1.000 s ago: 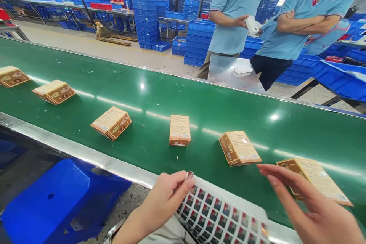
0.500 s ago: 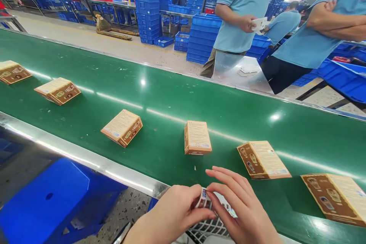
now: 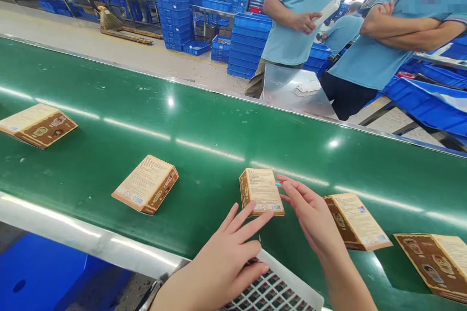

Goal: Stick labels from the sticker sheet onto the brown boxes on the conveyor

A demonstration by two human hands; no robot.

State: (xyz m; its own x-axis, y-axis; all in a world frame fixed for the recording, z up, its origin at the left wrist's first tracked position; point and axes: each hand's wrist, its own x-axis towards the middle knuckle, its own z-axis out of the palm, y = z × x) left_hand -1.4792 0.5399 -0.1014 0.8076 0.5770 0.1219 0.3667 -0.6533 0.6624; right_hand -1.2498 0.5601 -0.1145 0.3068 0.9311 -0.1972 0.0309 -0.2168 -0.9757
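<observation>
A small cream-and-brown printed box (image 3: 260,189) lies on the green conveyor belt (image 3: 204,121) in front of me. My left hand (image 3: 237,252) is open, its fingers spread, with the fingertips at the box's near edge. At the box's right side, my right hand (image 3: 310,209) pinches a small shiny, rainbow-tinted sticker (image 3: 278,184) between thumb and fingertips. Below my left hand is a white-edged sheet of stickers (image 3: 288,286) with rows of small dark squares, partly covered by that hand.
More of these boxes lie along the belt, such as a left box (image 3: 146,184) and a right box (image 3: 357,218) bearing a small shiny sticker. Two people in light blue shirts stand beyond the belt near a metal plate (image 3: 292,92). Blue crates (image 3: 250,43) are stacked behind. A blue stool (image 3: 44,272) stands at lower left.
My hands have parted from the sticker sheet and reached forward to the middle box. The right now carries a sticker; the left has opened. The boxes' positions in view have shifted.
</observation>
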